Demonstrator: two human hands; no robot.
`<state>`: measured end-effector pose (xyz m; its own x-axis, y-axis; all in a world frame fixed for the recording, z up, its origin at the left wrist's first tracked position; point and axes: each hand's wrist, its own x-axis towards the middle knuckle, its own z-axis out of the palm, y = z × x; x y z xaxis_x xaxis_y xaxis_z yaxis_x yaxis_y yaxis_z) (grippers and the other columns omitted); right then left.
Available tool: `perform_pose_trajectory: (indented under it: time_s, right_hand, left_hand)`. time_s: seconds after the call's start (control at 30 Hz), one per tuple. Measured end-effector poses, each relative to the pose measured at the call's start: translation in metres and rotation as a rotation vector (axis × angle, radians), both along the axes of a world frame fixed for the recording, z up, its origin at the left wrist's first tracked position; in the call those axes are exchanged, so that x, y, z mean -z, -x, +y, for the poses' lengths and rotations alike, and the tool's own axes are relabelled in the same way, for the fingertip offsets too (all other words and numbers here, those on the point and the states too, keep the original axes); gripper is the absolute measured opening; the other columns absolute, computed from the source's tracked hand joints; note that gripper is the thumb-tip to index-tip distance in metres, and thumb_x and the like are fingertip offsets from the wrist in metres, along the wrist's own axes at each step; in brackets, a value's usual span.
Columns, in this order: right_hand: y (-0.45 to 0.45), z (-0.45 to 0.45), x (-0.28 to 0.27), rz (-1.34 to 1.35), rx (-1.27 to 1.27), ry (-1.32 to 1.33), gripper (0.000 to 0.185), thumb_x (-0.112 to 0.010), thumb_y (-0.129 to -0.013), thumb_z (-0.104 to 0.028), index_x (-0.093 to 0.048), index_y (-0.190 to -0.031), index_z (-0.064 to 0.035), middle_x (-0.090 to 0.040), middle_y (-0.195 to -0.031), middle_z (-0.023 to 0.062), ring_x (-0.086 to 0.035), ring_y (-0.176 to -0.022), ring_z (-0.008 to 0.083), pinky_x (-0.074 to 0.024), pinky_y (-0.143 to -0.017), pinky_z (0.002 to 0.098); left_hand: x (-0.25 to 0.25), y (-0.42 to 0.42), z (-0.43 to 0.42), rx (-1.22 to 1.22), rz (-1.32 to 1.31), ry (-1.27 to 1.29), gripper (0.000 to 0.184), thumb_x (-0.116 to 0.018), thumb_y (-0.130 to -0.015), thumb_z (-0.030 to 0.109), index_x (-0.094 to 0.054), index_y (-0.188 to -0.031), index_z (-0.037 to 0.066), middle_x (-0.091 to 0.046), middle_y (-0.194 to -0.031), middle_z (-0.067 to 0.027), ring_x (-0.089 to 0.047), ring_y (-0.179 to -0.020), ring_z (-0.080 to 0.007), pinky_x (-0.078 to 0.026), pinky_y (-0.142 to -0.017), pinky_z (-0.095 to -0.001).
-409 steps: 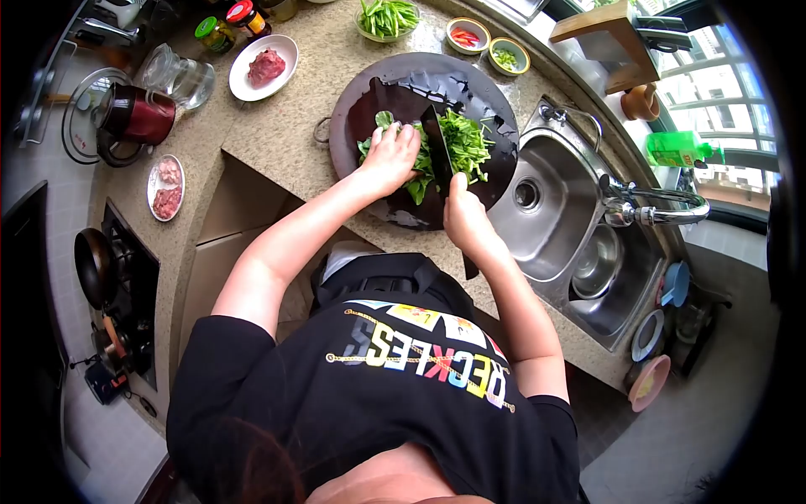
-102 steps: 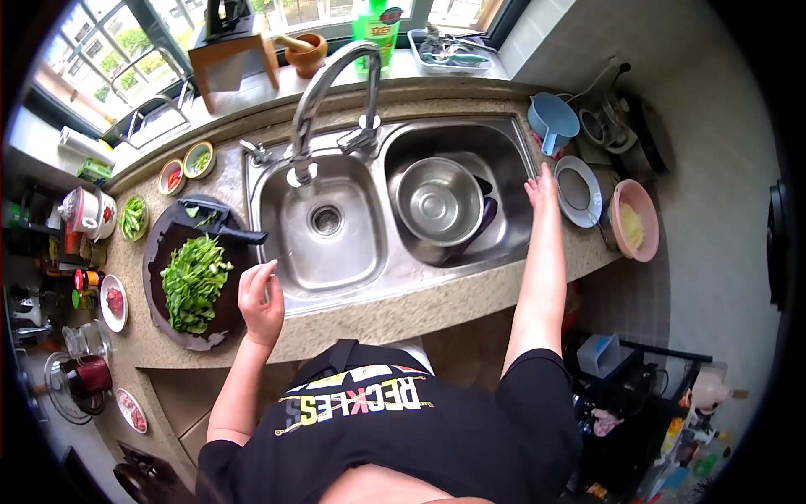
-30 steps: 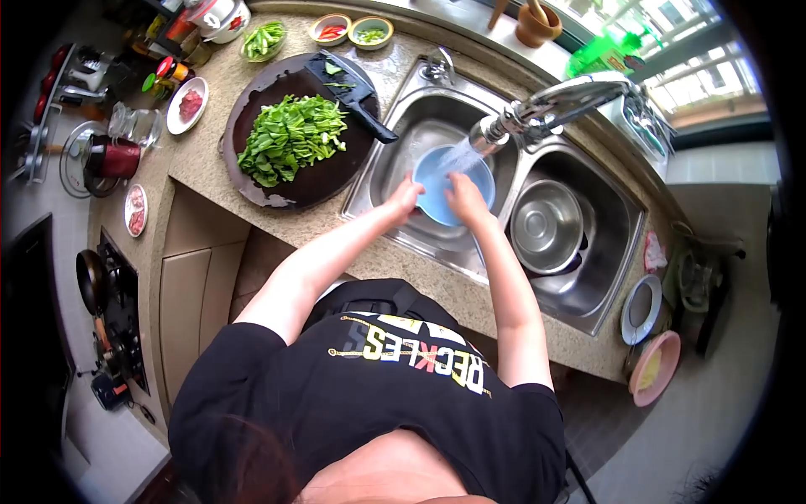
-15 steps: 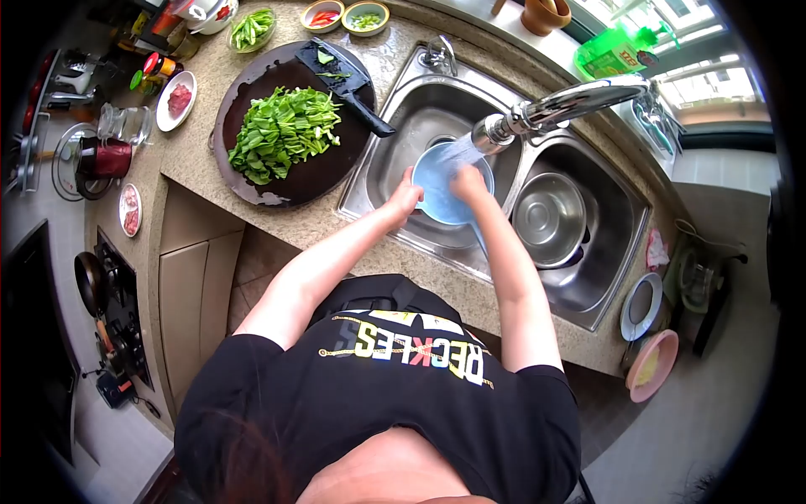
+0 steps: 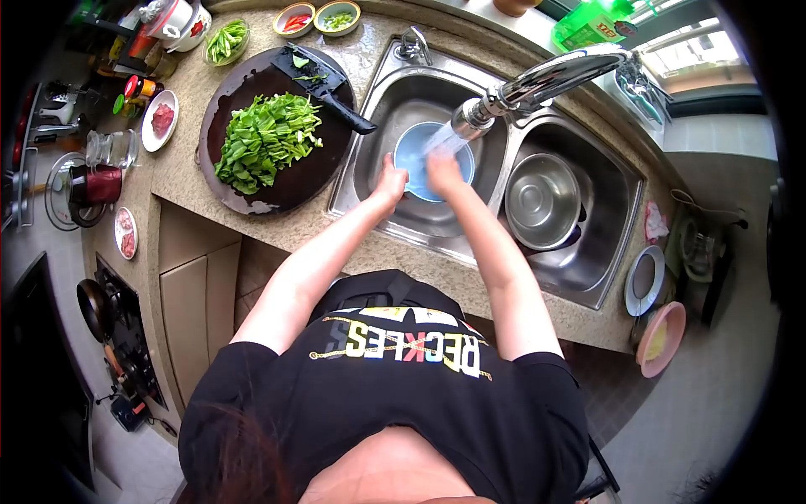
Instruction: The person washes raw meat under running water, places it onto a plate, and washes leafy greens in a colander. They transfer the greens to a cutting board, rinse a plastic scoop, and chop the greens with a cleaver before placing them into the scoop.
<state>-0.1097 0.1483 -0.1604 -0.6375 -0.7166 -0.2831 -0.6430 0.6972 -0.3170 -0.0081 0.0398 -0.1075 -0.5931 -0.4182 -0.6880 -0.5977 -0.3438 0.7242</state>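
Note:
A light-blue bowl [image 5: 410, 154] is in the left basin of the sink [image 5: 373, 107], under the running faucet [image 5: 480, 116]. My left hand [image 5: 390, 182] is closed on the bowl's left rim, thumb along the edge. My right hand [image 5: 443, 171] reaches down inside the bowl, in the falling water; its fingers are blurred and partly hidden, and I cannot make out whether they hold anything. To the left, chopped green leaves [image 5: 267, 141] are heaped on a round dark cutting board [image 5: 329, 172]. A cleaver [image 5: 336, 97] lies on the board's far right side.
A metal pot [image 5: 541, 202] is in the right basin. Small bowls of red pepper pieces [image 5: 295, 20] and green pieces [image 5: 338, 18] stand at the back. Plates of meat [image 5: 160, 120] are on the left counter. A pink bowl [image 5: 662, 339] is at the right edge.
The whole view has shifted slightly. My right hand has moved a little within the bowl, under the water. My left hand stays on the rim.

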Motion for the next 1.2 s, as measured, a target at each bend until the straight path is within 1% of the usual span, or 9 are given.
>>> perform_pose_trajectory:
  time_s: [0.2,0.33,0.4,0.57,0.63,0.73,0.93,1.0,1.2]
  right_hand:
    - [-0.015,-0.013,-0.049,-0.648,-0.196,0.096,0.055,-0.043,-0.08,-0.003,-0.044,-0.136,-0.0051,-0.012,-0.154,0.0194,-0.018,-0.141,0.0365,-0.0132,-0.116,0.0388]
    - [0.005,0.011,-0.036,-0.784,-0.426,0.106,0.06,-0.042,-0.08,-0.003,-0.039,-0.139,-0.0074,-0.023,-0.151,0.0196,-0.022,-0.14,0.0329,-0.0159,-0.115,0.0381]
    - [0.006,0.011,-0.04,-0.467,0.04,-0.228,0.056,-0.05,-0.081,-0.009,-0.043,-0.137,-0.0071,-0.03,-0.147,0.0206,-0.029,-0.136,0.0367,-0.0235,-0.113,0.0407]
    - [-0.029,-0.017,0.009,0.06,-0.053,0.096,0.045,-0.057,-0.079,-0.012,-0.052,-0.123,-0.0028,-0.046,-0.133,0.0226,-0.05,-0.118,0.0343,-0.0426,-0.097,0.04]
    - [-0.032,-0.036,-0.01,-0.478,0.142,0.689,0.038,-0.053,-0.082,-0.012,-0.056,-0.119,-0.0005,-0.057,-0.121,0.0198,-0.055,-0.11,0.0261,-0.0431,-0.092,0.036]
    - [-0.034,-0.025,-0.053,-1.199,0.235,0.557,0.033,-0.05,-0.083,-0.011,-0.059,-0.112,0.0026,-0.063,-0.109,0.0132,-0.054,-0.103,0.0192,-0.0421,-0.09,0.0341]
    - [-0.016,0.037,-0.075,-0.901,-0.113,0.18,0.049,-0.047,-0.085,-0.024,-0.053,-0.129,-0.0032,-0.061,-0.118,0.0151,-0.054,-0.112,0.026,-0.0362,-0.102,0.0328]
    - [0.0,0.045,-0.092,-0.33,-0.467,-0.333,0.048,-0.045,-0.084,-0.032,-0.059,-0.12,-0.0045,-0.055,-0.126,0.0181,-0.047,-0.124,0.0286,-0.0264,-0.108,0.0505]
    - [-0.005,0.043,-0.066,0.24,-0.463,-0.345,0.049,-0.051,-0.077,-0.039,-0.065,-0.111,-0.0061,-0.055,-0.128,0.0159,-0.044,-0.128,0.0229,-0.013,-0.114,0.0494]
  left_hand:
    - [0.024,-0.005,-0.025,-0.009,-0.018,0.064,0.078,-0.048,-0.068,0.013,-0.027,-0.143,0.008,-0.054,-0.114,-0.0192,-0.056,-0.093,-0.0267,-0.05,-0.06,-0.0391]
    - [-0.003,-0.003,-0.011,-0.058,0.025,-0.065,0.068,-0.047,-0.068,0.01,-0.034,-0.134,0.005,-0.054,-0.11,-0.017,-0.054,-0.1,-0.0277,-0.049,-0.079,-0.0372]
    - [0.007,-0.005,0.002,-0.051,-0.002,0.055,0.069,-0.046,-0.068,0.009,-0.033,-0.135,0.004,-0.054,-0.115,-0.0184,-0.054,-0.103,-0.0289,-0.046,-0.086,-0.0362]
    - [0.032,-0.004,-0.004,0.089,0.166,0.192,0.065,-0.05,-0.082,0.026,-0.027,-0.14,0.009,-0.05,-0.122,-0.0178,-0.053,-0.107,-0.0302,-0.047,-0.078,-0.0398]
    - [0.035,-0.003,-0.008,0.116,0.169,0.282,0.064,-0.047,-0.089,0.043,-0.026,-0.141,0.012,-0.05,-0.123,-0.0165,-0.053,-0.106,-0.0283,-0.05,-0.075,-0.0402]
    - [0.026,-0.002,-0.014,0.102,0.17,0.366,0.061,-0.041,-0.095,0.05,-0.031,-0.139,0.01,-0.052,-0.122,-0.016,-0.053,-0.108,-0.0261,-0.048,-0.082,-0.0367]
    - [0.011,-0.003,-0.018,0.057,0.209,0.37,0.056,-0.037,-0.097,0.046,-0.039,-0.132,0.002,-0.052,-0.125,-0.024,-0.05,-0.117,-0.0367,-0.039,-0.096,-0.0405]
    - [0.02,0.0,-0.021,0.045,0.21,0.394,0.056,-0.038,-0.097,0.045,-0.038,-0.133,0.001,-0.052,-0.126,-0.0235,-0.049,-0.118,-0.0358,-0.038,-0.097,-0.0394]
    - [0.004,0.002,-0.015,-0.055,0.146,0.385,0.052,-0.04,-0.097,0.038,-0.038,-0.133,0.001,-0.051,-0.127,-0.0238,-0.049,-0.12,-0.0356,-0.038,-0.098,-0.0393]
